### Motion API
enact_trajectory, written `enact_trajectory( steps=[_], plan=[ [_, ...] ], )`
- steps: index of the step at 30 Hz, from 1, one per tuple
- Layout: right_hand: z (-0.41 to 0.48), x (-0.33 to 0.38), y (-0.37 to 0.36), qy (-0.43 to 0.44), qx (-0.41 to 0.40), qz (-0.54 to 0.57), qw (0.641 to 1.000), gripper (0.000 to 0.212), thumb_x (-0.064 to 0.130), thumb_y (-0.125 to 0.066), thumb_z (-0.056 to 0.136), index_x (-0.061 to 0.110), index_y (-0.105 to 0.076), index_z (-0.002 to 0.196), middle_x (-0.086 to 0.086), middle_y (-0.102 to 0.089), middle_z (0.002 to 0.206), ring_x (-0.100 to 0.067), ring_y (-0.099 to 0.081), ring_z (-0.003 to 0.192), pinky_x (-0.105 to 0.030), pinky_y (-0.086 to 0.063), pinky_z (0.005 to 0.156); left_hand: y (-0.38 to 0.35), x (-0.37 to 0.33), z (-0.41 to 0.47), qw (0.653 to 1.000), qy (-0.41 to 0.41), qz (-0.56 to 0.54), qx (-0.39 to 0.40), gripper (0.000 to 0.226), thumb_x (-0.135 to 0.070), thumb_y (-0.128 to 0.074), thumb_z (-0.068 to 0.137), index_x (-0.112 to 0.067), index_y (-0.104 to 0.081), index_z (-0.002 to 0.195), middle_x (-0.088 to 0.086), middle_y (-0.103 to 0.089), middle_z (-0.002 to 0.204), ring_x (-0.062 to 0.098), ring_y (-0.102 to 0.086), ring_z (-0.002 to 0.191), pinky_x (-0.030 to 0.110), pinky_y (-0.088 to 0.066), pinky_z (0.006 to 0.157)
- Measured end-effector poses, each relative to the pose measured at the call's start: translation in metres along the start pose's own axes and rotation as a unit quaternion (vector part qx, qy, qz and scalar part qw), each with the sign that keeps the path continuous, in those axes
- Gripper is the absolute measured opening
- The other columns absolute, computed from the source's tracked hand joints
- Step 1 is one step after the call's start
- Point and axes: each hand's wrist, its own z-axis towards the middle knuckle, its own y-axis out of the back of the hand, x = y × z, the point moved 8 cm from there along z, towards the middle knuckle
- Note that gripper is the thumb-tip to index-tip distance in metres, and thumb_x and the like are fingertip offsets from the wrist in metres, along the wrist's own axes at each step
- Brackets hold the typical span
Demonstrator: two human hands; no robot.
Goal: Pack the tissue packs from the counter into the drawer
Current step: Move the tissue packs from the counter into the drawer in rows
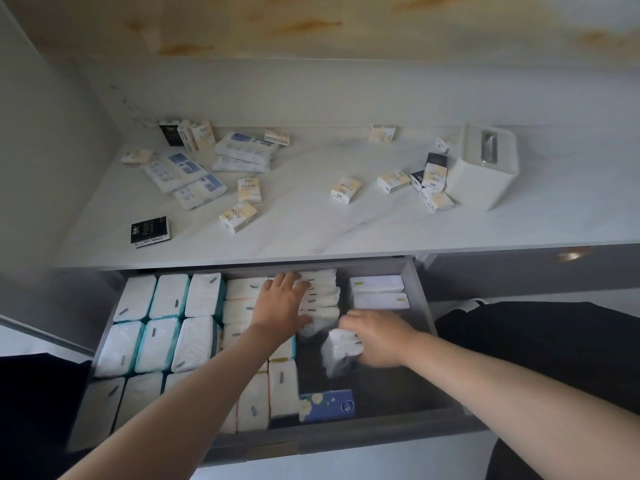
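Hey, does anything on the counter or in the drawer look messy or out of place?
Small tissue packs lie scattered at all angles across the counter, unlike the tidy rows in the drawer. There, a blue flowered pack lies alone at the front, and the right hand grips a tilted white pack.

Left hand (pixel 281 303), right hand (pixel 379 339) and both forearms are bare.

On the counter (pixel 346 233) are counted: four black pocket packs (pixel 150 230), roughly twelve cream pocket packs (pixel 238 216), about five blue-printed flat packs (pixel 173 171), one white tissue box (pixel 485 168). In the drawer (pixel 346 439): nine large white packs (pixel 169 296) left, two yellow-tabbed packs (pixel 377 284) far right, one blue floral pack (pixel 327 405) near; middle rows could not be counted. Two hands are seen: left hand (pixel 282 301), and right hand (pixel 379 341) gripping one small white pack (pixel 339 346).
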Motion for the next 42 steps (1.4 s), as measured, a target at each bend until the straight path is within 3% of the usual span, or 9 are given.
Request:
enact_trajectory(
  steps=[6,11,15,19,25,28,30,34,42],
  plan=[
    [0.044,0.027,-0.001,-0.001,-0.043,-0.081,0.996,0.057,0.022,-0.07,0.08,0.02,-0.049,0.133,-0.005,-0.044,0.127,-0.025,-0.044,0.118,-0.039,-0.046,0.086,-0.005,0.014,0.002,0.991,0.004,-0.133,-0.022,0.056,-0.045,-0.071,0.083,-0.026,-0.057,0.133,0.003,-0.047,0.134,0.024,-0.045,0.124,0.039,-0.044,0.1],
    [0.058,0.043,-0.019,0.009,-0.108,-0.19,0.976,0.065,0.033,-0.088,0.051,0.016,-0.062,0.109,-0.005,-0.055,0.102,-0.024,-0.052,0.095,-0.035,-0.047,0.078,-0.005,0.025,-0.009,0.957,0.021,-0.286,-0.035,0.043,-0.034,-0.049,0.094,-0.02,-0.054,0.135,0.003,-0.044,0.137,0.022,-0.042,0.128,0.042,-0.039,0.107],
    [0.05,0.029,-0.02,-0.041,-0.156,-0.137,0.977,0.094,0.043,-0.087,0.057,0.015,-0.038,0.132,-0.009,-0.046,0.127,-0.028,-0.048,0.111,-0.038,-0.046,0.092,-0.02,0.008,-0.028,0.985,-0.055,-0.145,0.077,0.09,-0.062,-0.04,0.084,-0.018,-0.009,0.157,0.001,0.002,0.164,0.021,0.001,0.15,0.041,-0.011,0.122],
    [0.033,0.001,-0.019,-0.17,-0.156,-0.064,0.971,0.117,0.058,-0.082,0.058,0.017,-0.018,0.147,-0.013,-0.035,0.141,-0.031,-0.047,0.118,-0.039,-0.046,0.095,-0.034,0.001,-0.036,0.991,-0.075,-0.016,0.105,0.113,-0.081,-0.037,0.08,-0.014,0.019,0.153,0.0,0.032,0.155,0.02,0.026,0.145,0.039,0.006,0.121],
    [0.016,-0.017,-0.049,-0.293,-0.131,0.225,0.92,0.124,0.028,-0.084,0.074,0.029,0.012,0.153,-0.012,-0.022,0.15,-0.028,-0.054,0.118,-0.03,-0.048,0.086,-0.033,-0.003,-0.037,0.988,-0.057,-0.056,0.134,0.106,-0.056,-0.05,0.086,-0.014,0.02,0.152,0.0,0.035,0.153,0.022,0.028,0.145,0.043,0.001,0.123],
    [0.026,-0.006,-0.067,-0.327,-0.125,0.342,0.872,0.086,0.038,-0.062,0.093,0.037,0.0,0.152,-0.006,-0.047,0.145,-0.011,-0.06,0.106,-0.024,-0.053,0.085,-0.036,-0.012,-0.043,0.977,-0.059,-0.133,0.159,0.117,-0.06,-0.056,0.078,-0.017,0.023,0.152,-0.003,0.038,0.154,0.019,0.036,0.142,0.037,0.007,0.12],
    [0.04,0.004,-0.068,-0.306,-0.107,0.312,0.893,0.059,0.042,-0.039,0.105,0.031,-0.009,0.154,0.001,-0.057,0.137,0.003,-0.059,0.089,-0.01,-0.047,0.069,-0.036,-0.015,-0.045,0.982,-0.061,-0.112,0.142,0.119,-0.063,-0.056,0.077,-0.017,0.023,0.152,0.0,0.037,0.154,0.02,0.037,0.141,0.036,0.009,0.119],
    [0.042,0.009,-0.067,-0.29,-0.058,0.373,0.879,0.121,0.032,-0.07,0.085,0.025,0.033,0.149,-0.003,-0.032,0.155,-0.02,-0.053,0.122,-0.03,-0.046,0.097,-0.041,-0.015,-0.045,0.991,-0.057,-0.009,0.12,0.102,-0.064,-0.041,0.089,-0.013,0.022,0.152,0.01,0.032,0.157,0.03,0.031,0.144,0.047,0.003,0.122],
    [0.032,0.009,-0.063,-0.215,-0.114,0.349,0.905,0.119,0.002,-0.069,0.079,0.033,0.018,0.154,0.002,-0.017,0.16,-0.02,-0.035,0.141,-0.032,-0.037,0.112,-0.038,-0.014,-0.036,0.993,-0.067,0.008,0.098,0.092,-0.062,-0.036,0.095,-0.015,0.018,0.153,0.005,0.031,0.157,0.026,0.026,0.146,0.043,0.002,0.123]
  ],
)
